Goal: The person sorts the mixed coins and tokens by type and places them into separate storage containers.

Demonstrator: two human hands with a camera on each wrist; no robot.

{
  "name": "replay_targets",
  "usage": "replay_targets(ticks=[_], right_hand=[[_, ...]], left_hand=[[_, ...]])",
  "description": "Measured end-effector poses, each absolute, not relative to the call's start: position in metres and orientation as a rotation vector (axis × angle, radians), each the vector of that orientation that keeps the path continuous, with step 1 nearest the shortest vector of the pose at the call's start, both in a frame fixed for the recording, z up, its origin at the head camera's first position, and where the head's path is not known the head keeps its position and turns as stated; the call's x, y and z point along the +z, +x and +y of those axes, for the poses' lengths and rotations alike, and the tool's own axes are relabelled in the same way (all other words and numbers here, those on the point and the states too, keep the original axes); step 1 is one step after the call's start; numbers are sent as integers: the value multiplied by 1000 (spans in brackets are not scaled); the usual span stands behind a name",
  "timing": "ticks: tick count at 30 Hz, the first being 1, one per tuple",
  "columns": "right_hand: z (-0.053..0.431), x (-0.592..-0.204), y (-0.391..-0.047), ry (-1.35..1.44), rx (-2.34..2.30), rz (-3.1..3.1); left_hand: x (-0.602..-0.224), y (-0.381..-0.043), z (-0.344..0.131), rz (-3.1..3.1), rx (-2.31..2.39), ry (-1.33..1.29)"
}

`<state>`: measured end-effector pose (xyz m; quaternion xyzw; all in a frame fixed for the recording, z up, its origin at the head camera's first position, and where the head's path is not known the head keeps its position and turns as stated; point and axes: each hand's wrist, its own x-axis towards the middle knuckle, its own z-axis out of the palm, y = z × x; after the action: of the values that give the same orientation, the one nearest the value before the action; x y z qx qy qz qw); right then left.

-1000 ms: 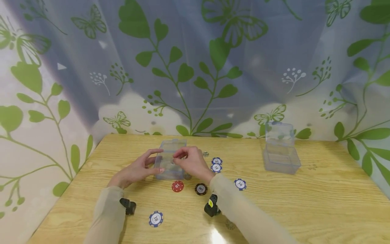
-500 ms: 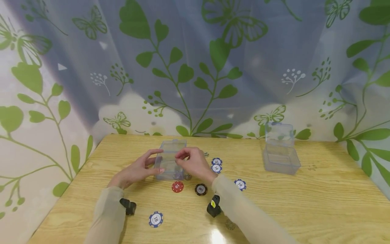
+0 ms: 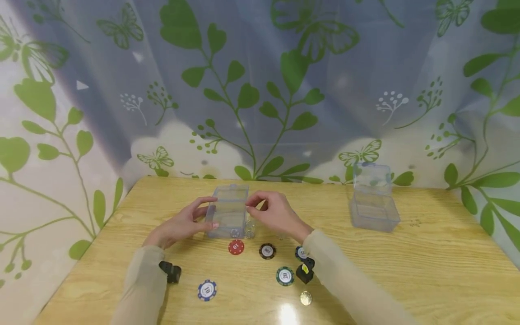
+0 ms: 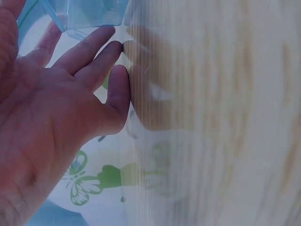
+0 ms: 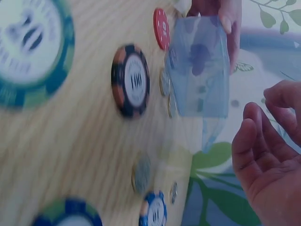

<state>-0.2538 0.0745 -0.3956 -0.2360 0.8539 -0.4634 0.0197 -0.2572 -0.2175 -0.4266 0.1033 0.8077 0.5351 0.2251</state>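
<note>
A clear plastic box [image 3: 229,215] with its lid raised stands left of the middle in the head view. My left hand [image 3: 184,222] holds its left side, thumb at the front and fingers toward the back; in the left wrist view the fingertips meet the bluish box wall [image 4: 94,12]. A coin [image 3: 234,233] shows inside at the front. My right hand [image 3: 274,213] hovers by the box's right edge, fingers loosely bent; in the right wrist view the fingertips [image 5: 251,113] stand apart from the thumb with nothing between. Beside the box lie coins [image 3: 249,229].
In front lie a red chip [image 3: 236,247], a black chip [image 3: 267,251], a green chip [image 3: 285,276], a blue chip [image 3: 207,290] and a gold coin [image 3: 306,298]. Another blue chip [image 3: 300,253] is partly behind my right wrist. A second open box [image 3: 374,212] stands at right.
My right hand has let go of a coin, which now lies in the box, and has moved right past its edge. The green chip has come out from behind my right arm. My left hand stays.
</note>
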Motion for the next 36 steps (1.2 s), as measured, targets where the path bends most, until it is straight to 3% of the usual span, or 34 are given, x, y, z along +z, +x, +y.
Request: replay_targets(ticks=[19, 36], right_hand=[[133, -383, -238, -1039, -1080, 2616], [170, -400, -196, -1041, -1034, 2207]], left_hand=[[-426, -257, -218, 2210, 1491, 289], [-425, -255, -218, 2216, 1492, 293]])
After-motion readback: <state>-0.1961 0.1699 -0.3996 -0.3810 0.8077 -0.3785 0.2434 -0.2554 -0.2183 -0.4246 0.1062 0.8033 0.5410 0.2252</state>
